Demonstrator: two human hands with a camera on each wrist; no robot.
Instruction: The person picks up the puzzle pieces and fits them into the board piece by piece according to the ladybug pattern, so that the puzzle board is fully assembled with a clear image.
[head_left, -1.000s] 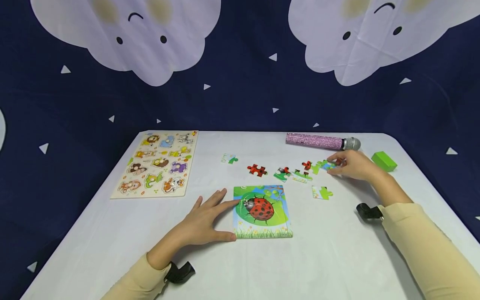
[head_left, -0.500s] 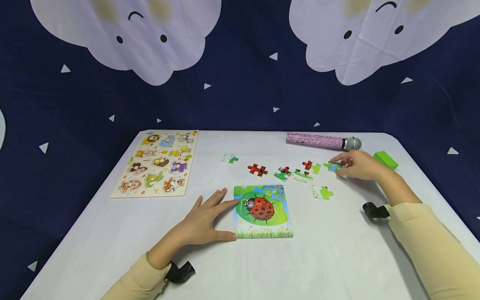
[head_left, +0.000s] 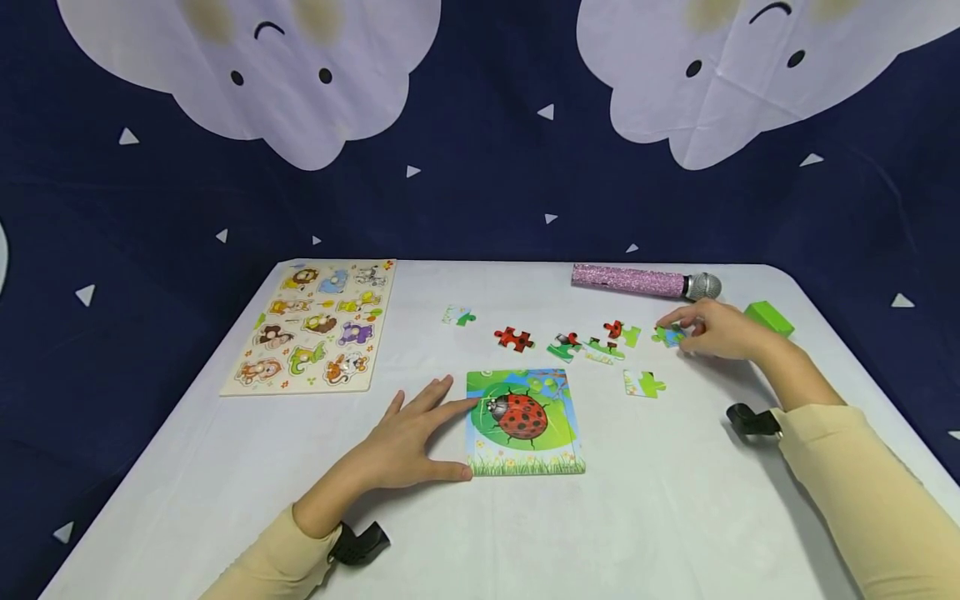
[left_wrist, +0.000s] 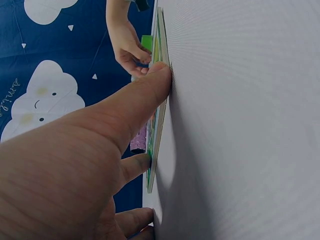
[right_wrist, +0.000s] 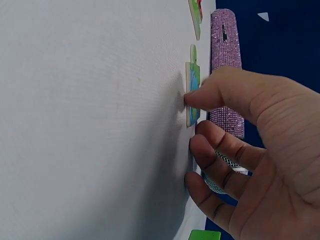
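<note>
A square ladybug puzzle board (head_left: 522, 423) lies flat in the middle of the white table. My left hand (head_left: 408, 442) rests at its left edge with fingers spread, thumb near the lower left corner; in the left wrist view the thumb overlaps the board's edge (left_wrist: 159, 130). Farther right, my right hand (head_left: 716, 329) pinches a blue-and-green jigsaw piece (head_left: 667, 335) low at the tabletop. The right wrist view has the thumb on that piece's near edge, with the other fingers curled beyond it. Nearby lie a red-and-green piece (head_left: 622, 332) and a white-and-green piece (head_left: 643, 384).
More loose pieces, among them a red one (head_left: 514, 339) and a pale one (head_left: 458, 316), lie behind the board. An animal peg puzzle (head_left: 311, 333) is at left. A pink glittery microphone (head_left: 637, 281) and a green block (head_left: 768, 318) are at back right.
My right hand has shifted slightly right, drawing the blue-and-green piece away from the red-and-green one and turning it a little. The left hand and the ladybug board have stayed put.
</note>
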